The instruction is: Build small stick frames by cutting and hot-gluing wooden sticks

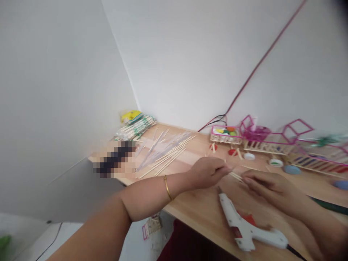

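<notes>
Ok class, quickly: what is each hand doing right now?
Left hand: closed, fingers drawn together; whether it grips anything cannot be told.
Right hand: closed, holding thin pale sticks.

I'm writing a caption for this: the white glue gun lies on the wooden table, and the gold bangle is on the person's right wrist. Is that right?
Not quite: in the head view, the gold bangle is on the wrist of the left hand, not the right. The white glue gun does lie on the wooden table.
</notes>
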`<state>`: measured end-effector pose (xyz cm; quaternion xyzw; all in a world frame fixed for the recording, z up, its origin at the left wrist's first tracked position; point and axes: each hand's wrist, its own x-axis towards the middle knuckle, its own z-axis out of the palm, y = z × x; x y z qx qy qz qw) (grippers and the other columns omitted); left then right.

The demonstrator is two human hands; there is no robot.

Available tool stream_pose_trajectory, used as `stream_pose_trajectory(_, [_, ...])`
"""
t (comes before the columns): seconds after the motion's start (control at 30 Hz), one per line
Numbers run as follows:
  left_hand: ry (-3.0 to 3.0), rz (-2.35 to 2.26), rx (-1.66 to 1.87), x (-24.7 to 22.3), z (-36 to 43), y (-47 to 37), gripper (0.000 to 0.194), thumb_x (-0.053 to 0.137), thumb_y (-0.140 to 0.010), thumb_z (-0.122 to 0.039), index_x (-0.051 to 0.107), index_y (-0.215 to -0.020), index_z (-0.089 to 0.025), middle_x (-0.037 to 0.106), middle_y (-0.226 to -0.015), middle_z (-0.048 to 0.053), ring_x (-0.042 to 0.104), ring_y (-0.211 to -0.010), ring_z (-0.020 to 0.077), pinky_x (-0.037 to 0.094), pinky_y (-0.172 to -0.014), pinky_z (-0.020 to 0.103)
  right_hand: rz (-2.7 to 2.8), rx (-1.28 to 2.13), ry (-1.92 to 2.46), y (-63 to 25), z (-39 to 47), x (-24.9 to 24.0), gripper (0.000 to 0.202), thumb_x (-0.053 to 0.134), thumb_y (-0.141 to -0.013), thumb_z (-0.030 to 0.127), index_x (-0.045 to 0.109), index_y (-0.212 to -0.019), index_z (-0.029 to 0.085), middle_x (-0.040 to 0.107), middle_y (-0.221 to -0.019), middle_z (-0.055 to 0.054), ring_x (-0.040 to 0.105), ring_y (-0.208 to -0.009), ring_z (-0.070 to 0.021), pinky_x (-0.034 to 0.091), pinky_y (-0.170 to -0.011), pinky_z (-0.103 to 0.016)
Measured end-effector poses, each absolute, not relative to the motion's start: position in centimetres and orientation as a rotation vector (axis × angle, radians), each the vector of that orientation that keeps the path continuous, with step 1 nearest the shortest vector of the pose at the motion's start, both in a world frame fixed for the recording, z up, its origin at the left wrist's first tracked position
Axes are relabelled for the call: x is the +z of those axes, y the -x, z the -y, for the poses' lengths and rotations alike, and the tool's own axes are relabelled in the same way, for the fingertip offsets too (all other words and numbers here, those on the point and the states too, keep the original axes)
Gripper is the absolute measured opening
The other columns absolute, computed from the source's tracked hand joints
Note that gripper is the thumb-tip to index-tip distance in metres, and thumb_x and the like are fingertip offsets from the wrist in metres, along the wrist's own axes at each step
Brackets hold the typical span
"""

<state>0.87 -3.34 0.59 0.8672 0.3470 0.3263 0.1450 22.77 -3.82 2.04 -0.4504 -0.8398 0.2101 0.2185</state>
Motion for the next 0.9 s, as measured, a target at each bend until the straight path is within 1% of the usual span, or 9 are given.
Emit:
stream_pose_trajectory(0.07, [-2.497,-1.031,0.992,0.5,3.3,-0.9,0.033,0.038,-0.090,-0.031,0.049,-0.064,-0.016,0.055,-0.064,0.001,0.049,-0.061,0.0109,0.034,-0.058,0.023,2.368,0.778,1.227,-22.3,4.1,2.5,0.033,0.042,-0.086,0.047,0.062,-0.081,0.021,0.062,-0.071,-0.002,0.055,-0.061,-0.0138,0.043,-0.056,-0.023])
stream_pose_trajectory(0.17, [-2.452,-1.064,0.999,0.4,3.0,-0.9,0.034,0.035,-0.091,-0.031,0.049,-0.063,-0.015,0.051,-0.060,0.000,0.046,-0.057,0.0098,0.031,-0.055,0.022,2.334,0.832,1.224,-22.3,4.2,2.8,0.030,0.046,-0.085,0.045,0.061,-0.083,0.020,0.060,-0.073,-0.002,0.053,-0.063,-0.0132,0.041,-0.056,-0.023])
stream_pose_trajectory(0.4, [-2.498,-1.087,0.959,0.4,3.2,-1.2,0.036,0.036,-0.090,-0.033,0.048,-0.061,-0.015,0.050,-0.057,0.000,0.045,-0.055,0.0094,0.029,-0.053,0.022,2.272,0.732,1.118,-23.0,3.6,2.6,0.027,0.046,-0.086,0.041,0.061,-0.084,0.019,0.062,-0.077,-0.004,0.055,-0.071,-0.0146,0.041,-0.065,-0.024])
stream_pose_trajectory(0.53, [-2.537,-1.080,1.075,0.4,3.5,-1.2,0.036,0.039,-0.089,-0.032,0.045,-0.058,-0.015,0.045,-0.055,-0.001,0.040,-0.053,0.0091,0.027,-0.052,0.023,2.224,0.787,1.125,-23.1,3.6,2.7,0.024,0.048,-0.085,0.040,0.059,-0.082,0.019,0.061,-0.075,-0.002,0.054,-0.067,-0.0131,0.040,-0.061,-0.023])
stream_pose_trajectory(0.7, [-2.454,-1.007,1.303,0.7,3.6,-0.9,0.034,0.046,-0.087,-0.031,0.043,-0.057,-0.016,0.040,-0.054,-0.003,0.037,-0.051,0.0081,0.027,-0.052,0.023,2.183,0.721,1.136,-23.4,3.7,3.0,0.023,0.049,-0.085,0.039,0.058,-0.080,0.019,0.060,-0.075,-0.002,0.053,-0.069,-0.0131,0.040,-0.062,-0.024])
stream_pose_trajectory(0.77, [-2.321,-1.044,1.496,0.9,3.3,-0.6,0.027,0.055,-0.082,-0.033,0.046,-0.063,-0.016,0.041,-0.058,-0.003,0.038,-0.055,0.0083,0.031,-0.055,0.022,2.200,0.694,1.147,-23.7,3.6,2.9,0.022,0.048,-0.086,0.038,0.058,-0.080,0.019,0.060,-0.076,-0.002,0.053,-0.070,-0.0137,0.040,-0.063,-0.025])
stream_pose_trajectory(0.8, [-2.237,-1.081,1.590,1.0,3.0,-0.4,0.024,0.060,-0.078,-0.035,0.049,-0.069,-0.016,0.043,-0.063,-0.002,0.039,-0.057,0.0086,0.033,-0.057,0.022,2.224,0.683,1.152,-23.8,3.5,2.9,0.022,0.048,-0.086,0.038,0.059,-0.079,0.019,0.060,-0.076,-0.002,0.054,-0.070,-0.0139,0.040,-0.063,-0.025])
stream_pose_trajectory(0.83, [-2.151,-1.123,1.662,1.1,2.7,-0.3,0.025,0.065,-0.073,-0.036,0.051,-0.077,-0.016,0.046,-0.069,-0.001,0.040,-0.060,0.0090,0.035,-0.059,0.023,2.257,0.672,1.160,-23.9,3.4,2.8,0.022,0.048,-0.085,0.037,0.059,-0.078,0.019,0.060,-0.075,-0.002,0.054,-0.069,-0.0140,0.040,-0.063,-0.025])
stream_pose_trajectory(0.9, [-2.021,-1.196,1.675,1.0,1.9,0.1,0.044,0.072,-0.065,-0.039,0.052,-0.097,-0.017,0.050,-0.088,0.003,0.044,-0.068,0.0104,0.039,-0.064,0.024,2.331,0.653,1.195,-24.0,3.2,2.5,0.023,0.048,-0.085,0.037,0.060,-0.075,0.019,0.060,-0.073,-0.002,0.053,-0.066,-0.0139,0.040,-0.061,-0.025])
